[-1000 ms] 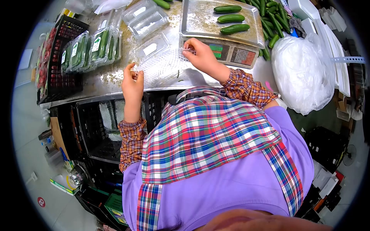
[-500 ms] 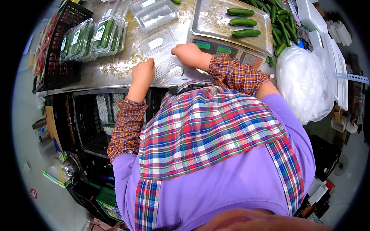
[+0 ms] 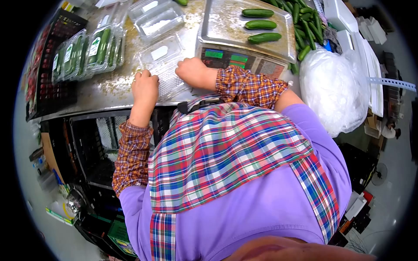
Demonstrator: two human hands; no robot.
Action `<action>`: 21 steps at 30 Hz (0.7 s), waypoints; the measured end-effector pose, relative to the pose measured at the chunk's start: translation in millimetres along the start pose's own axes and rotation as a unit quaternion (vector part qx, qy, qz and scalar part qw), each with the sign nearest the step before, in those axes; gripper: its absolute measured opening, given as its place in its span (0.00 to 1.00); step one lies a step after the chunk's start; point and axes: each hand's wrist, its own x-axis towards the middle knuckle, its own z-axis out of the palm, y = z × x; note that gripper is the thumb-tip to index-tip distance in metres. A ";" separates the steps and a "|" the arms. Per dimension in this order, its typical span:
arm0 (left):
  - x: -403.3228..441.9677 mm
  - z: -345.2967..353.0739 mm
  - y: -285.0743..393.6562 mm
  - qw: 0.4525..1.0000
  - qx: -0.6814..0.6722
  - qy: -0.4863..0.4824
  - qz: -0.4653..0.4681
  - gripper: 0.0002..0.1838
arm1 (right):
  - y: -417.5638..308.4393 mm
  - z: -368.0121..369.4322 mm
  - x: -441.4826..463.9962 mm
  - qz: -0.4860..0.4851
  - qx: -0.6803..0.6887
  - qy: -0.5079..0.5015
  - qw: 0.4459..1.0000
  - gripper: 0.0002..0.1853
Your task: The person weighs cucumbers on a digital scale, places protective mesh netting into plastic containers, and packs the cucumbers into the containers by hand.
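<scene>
At the bench's front edge (image 3: 100, 94): bubble liner (image 3: 167, 82), now flatter, apparently bedded in clear container (image 3: 171, 45); left hand (image 3: 145, 89), right hand (image 3: 191, 72) at either side, closely curled, any hold indiscernible.

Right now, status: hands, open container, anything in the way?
Left hand and right hand flank clear container, grip unclear. Container open, looks unfilled. Scale close beside right hand.

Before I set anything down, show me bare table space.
The metal table is bare between the clear plastic packs of green cucumbers and the left hand, and narrowly between the open clear plastic containers and silver rectangular tray, whose left side is bare. Crowded: the right end, with loose green cucumbers and translucent plastic bag.
</scene>
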 end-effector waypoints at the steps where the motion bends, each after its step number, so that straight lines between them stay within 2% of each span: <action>1: 2.0 5.5 -0.5 0.999 0.015 -0.028 0.012 0.07 | 3.9 6.8 -1.5 0.009 0.006 -0.018 1.000 0.04; 4: 0.8 21.0 3.8 0.996 0.051 -0.074 0.017 0.07 | 6.1 -0.8 -7.2 0.029 0.025 -0.059 0.997 0.06; 7: 0.3 12.5 6.7 0.997 0.017 -0.076 -0.001 0.08 | 6.2 -44.2 -29.2 0.020 0.080 0.022 0.996 0.08; 9: -5.3 -0.9 6.5 0.997 -0.053 -0.045 -0.015 0.09 | 23.6 -77.4 -56.4 0.038 0.104 0.166 0.980 0.06; 11: -10.4 -12.9 3.7 0.990 -0.138 0.010 -0.020 0.09 | 49.3 -120.6 -84.2 0.109 0.024 0.185 0.976 0.10; 13: -13.7 -15.1 -2.9 0.976 -0.210 0.055 -0.020 0.09 | 96.2 -132.0 -111.7 0.137 -0.028 0.246 0.959 0.10; 15: -13.6 -20.3 -1.3 0.961 -0.265 0.077 -0.023 0.09 | 129.8 -144.9 -135.1 0.181 -0.062 0.221 0.956 0.10; 17: -12.9 -34.3 11.1 0.947 -0.308 0.078 -0.045 0.08 | 162.3 -146.5 -141.8 0.201 -0.071 0.238 0.948 0.10; 21: -7.0 -37.5 31.7 0.925 -0.367 0.096 -0.001 0.07 | 187.4 -160.3 -106.9 0.197 -0.097 0.127 0.967 0.15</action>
